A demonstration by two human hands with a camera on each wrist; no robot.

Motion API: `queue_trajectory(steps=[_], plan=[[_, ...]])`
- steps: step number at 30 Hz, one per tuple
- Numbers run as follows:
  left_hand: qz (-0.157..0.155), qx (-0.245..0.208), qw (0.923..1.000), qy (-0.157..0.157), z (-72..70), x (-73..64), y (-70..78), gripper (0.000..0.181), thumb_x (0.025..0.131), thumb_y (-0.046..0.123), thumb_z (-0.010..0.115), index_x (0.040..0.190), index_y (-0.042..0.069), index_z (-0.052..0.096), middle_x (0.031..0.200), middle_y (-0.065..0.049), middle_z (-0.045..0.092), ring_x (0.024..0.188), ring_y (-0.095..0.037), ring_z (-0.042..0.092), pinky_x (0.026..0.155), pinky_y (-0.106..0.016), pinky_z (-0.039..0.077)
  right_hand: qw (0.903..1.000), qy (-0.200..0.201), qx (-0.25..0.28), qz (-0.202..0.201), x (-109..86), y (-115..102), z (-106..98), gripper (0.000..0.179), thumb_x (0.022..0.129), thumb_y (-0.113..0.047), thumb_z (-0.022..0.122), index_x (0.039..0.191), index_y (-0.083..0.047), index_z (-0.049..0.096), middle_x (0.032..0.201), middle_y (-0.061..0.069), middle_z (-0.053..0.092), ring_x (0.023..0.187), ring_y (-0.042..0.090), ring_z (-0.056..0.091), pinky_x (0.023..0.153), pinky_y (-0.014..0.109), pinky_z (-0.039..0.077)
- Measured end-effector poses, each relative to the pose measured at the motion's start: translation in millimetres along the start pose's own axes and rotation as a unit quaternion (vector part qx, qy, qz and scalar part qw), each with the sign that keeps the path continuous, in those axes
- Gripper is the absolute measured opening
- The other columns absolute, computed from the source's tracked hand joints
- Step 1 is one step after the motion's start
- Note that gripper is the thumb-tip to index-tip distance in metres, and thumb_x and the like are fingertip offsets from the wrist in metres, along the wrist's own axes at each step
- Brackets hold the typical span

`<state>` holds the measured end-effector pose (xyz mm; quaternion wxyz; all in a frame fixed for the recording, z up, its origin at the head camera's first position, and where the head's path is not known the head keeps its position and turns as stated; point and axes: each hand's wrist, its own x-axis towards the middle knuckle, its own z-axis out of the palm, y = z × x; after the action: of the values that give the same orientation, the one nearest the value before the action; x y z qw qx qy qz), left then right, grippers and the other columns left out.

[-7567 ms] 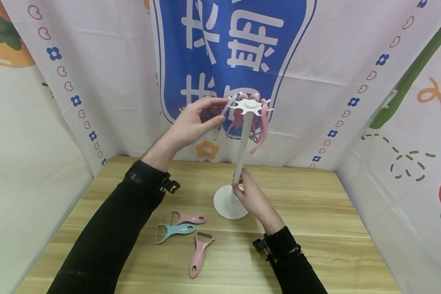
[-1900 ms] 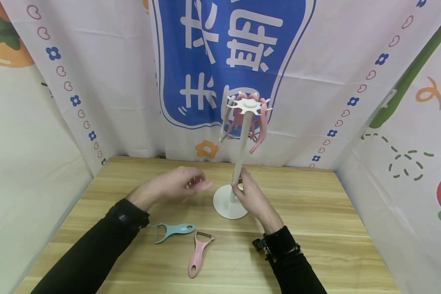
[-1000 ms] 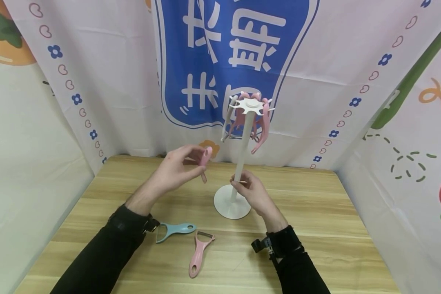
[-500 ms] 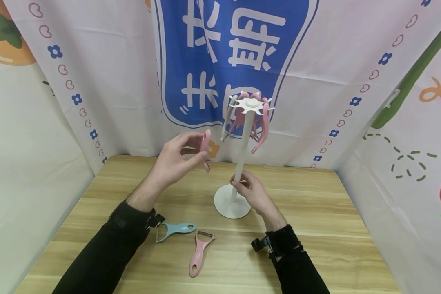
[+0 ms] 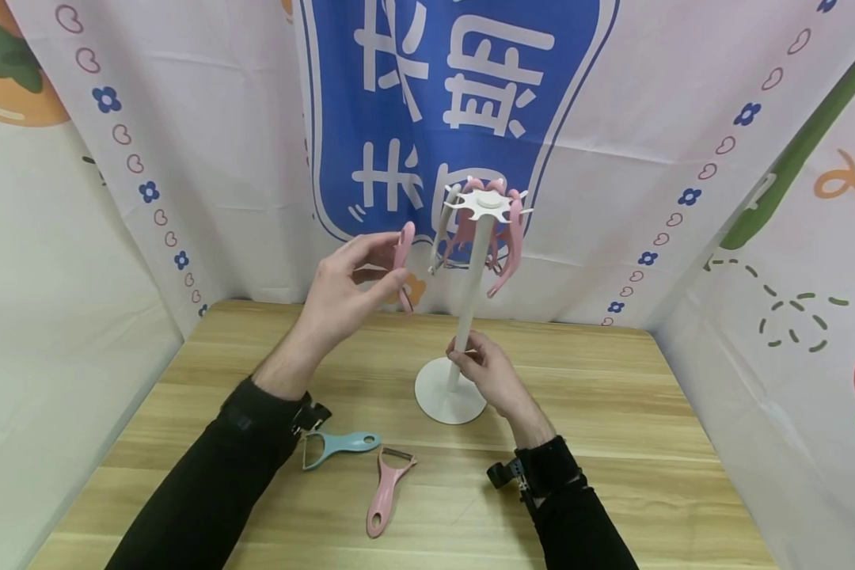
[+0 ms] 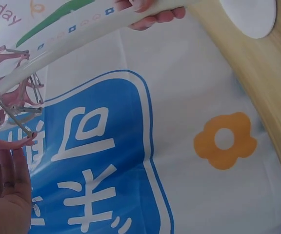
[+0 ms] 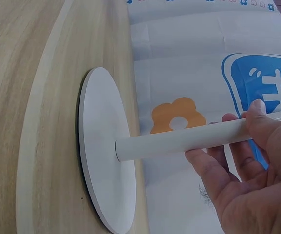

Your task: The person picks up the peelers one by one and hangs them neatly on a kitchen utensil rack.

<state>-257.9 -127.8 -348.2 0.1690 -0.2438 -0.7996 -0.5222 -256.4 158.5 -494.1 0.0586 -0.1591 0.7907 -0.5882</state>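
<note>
My left hand [image 5: 345, 289] pinches a pink peeler [image 5: 403, 245] by its handle, blade end down, left of the white stand's pole [image 5: 474, 277] and below its notched top [image 5: 486, 204]. In the left wrist view, this peeler [image 6: 13, 145] overlaps others hanging behind it. Low on the pole, just above the round base [image 5: 442, 408], my right hand [image 5: 495, 376] grips with thumb and fingers. The right wrist view shows those fingers [image 7: 211, 168] around the pole [image 7: 174, 143]. A grey peeler [image 5: 442, 229] and several pink peelers [image 5: 514, 245] hang from the top.
On the wooden table [image 5: 577, 412] lie a light blue peeler [image 5: 345, 443], close to my left wrist strap, and another pink peeler [image 5: 385, 495] in front of the stand. A printed cloth backdrop [image 5: 256, 158] rises behind the table, with cloth walls at both sides.
Earlier my left hand hung the grey peeler on the stand, then took a pink peeler from the table. It has since raised that peeler towards the top. The right hand keeps holding the pole.
</note>
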Motion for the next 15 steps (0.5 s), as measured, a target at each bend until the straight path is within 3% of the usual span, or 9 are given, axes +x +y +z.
queue_trajectory(steps=[8,15], plan=[[0.01,-0.007,0.9999,0.006,2.7,8.5,13.3,0.055,0.11,0.019,0.084,0.162,0.013,0.068,0.143,-0.013,0.076,0.132,-0.028,0.075,0.118,-0.053,0.069,1.0,0.002,-0.008,0.0,0.1,0.8,-0.6,0.02,0.123,-0.014,0.061,0.135,0.0,0.069,0.142,0.026,0.069,0.138,0.056,0.071,0.125,0.064,0.063],[0.02,-0.009,0.9997,0.008,5.2,16.5,24.1,0.055,0.111,0.021,0.083,0.163,0.012,0.067,0.143,-0.011,0.077,0.131,-0.026,0.076,0.116,-0.046,0.07,0.9997,0.005,-0.022,0.001,0.0,0.1,-0.8,0.02,0.123,-0.015,0.061,0.135,-0.001,0.07,0.144,0.026,0.071,0.138,0.053,0.072,0.121,0.06,0.064]])
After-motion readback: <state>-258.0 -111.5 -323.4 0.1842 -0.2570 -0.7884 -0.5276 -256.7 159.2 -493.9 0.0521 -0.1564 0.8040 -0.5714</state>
